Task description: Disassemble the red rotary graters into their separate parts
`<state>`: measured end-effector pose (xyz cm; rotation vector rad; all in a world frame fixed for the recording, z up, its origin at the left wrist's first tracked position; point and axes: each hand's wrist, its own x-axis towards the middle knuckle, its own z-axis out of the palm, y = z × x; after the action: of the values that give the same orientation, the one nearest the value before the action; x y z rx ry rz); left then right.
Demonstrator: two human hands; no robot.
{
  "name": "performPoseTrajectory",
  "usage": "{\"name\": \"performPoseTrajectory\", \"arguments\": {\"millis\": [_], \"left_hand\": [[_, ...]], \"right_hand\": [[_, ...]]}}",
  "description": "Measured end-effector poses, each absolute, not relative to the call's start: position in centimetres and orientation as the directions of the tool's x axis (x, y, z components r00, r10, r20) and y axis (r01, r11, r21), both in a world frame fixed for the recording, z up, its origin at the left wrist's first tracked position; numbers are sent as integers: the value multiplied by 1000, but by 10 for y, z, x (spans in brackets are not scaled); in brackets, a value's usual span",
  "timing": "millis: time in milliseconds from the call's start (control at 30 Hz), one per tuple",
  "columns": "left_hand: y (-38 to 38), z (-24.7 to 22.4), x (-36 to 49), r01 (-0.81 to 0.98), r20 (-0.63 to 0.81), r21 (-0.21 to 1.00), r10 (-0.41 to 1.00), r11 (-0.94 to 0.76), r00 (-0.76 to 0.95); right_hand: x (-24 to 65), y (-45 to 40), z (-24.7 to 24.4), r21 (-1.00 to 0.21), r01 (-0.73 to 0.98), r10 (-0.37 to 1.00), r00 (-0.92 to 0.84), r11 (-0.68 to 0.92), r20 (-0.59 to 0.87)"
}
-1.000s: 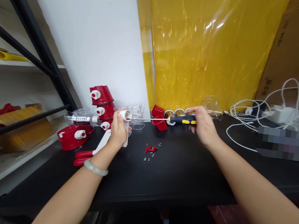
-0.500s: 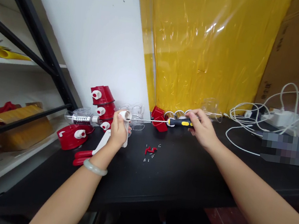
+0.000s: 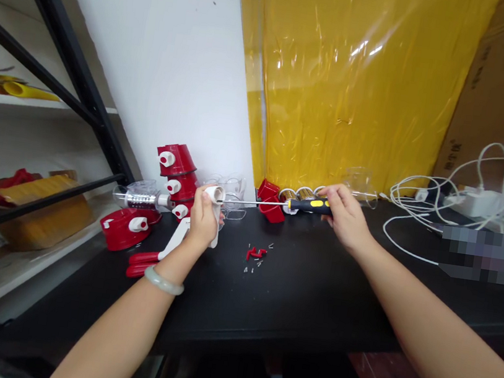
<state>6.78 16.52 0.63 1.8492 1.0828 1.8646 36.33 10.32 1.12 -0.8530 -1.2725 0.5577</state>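
Note:
My left hand (image 3: 203,220) is closed around a white plastic part with a round hollow end (image 3: 216,193). In my right hand (image 3: 344,214) is a screwdriver (image 3: 308,206) with a black and yellow handle. Its long shaft points left, and the tip reaches the opening of the white part; whether it touches a screw inside cannot be seen. On the black table (image 3: 235,312) below lie small red plastic pieces (image 3: 256,253) and several small screws (image 3: 259,264). White handles with red grips (image 3: 144,258) lie beside my left wrist.
Red housings (image 3: 175,169) are stacked behind my left hand, with another red housing (image 3: 126,231) and a grater drum (image 3: 142,200) at left. Red hoppers (image 3: 271,203) and metal drums (image 3: 305,193) stand at the back. White cables (image 3: 420,194) tangle at right; a black-framed shelf (image 3: 70,82) is left.
The view has shifted slightly, so everything appears a little further right. Both hands keep their hold, and the screwdriver stays at the white part's opening.

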Motion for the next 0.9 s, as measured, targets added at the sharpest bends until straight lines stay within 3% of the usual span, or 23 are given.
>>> {"name": "performPoseTrajectory", "arguments": {"millis": [167,233,433,667,900], "left_hand": [[162,8,70,281,723,681,680,-676,-117],[162,8,70,283,723,681,681,-676,-115],[161,8,71,265,734,672,669,-691,-116],[161,8,70,267,725,682,677,-681,-126],[159,9,72,302,732,668,673,-680,-103]], "right_hand": [[363,103,15,-736,-184,757,214,652,617],[363,101,17,-742,-220,774,191,633,604],[363,102,14,-828,93,793,245,553,557],[365,105,13,-765,-100,767,186,636,613],[364,106,13,-831,88,791,267,549,551]]}}
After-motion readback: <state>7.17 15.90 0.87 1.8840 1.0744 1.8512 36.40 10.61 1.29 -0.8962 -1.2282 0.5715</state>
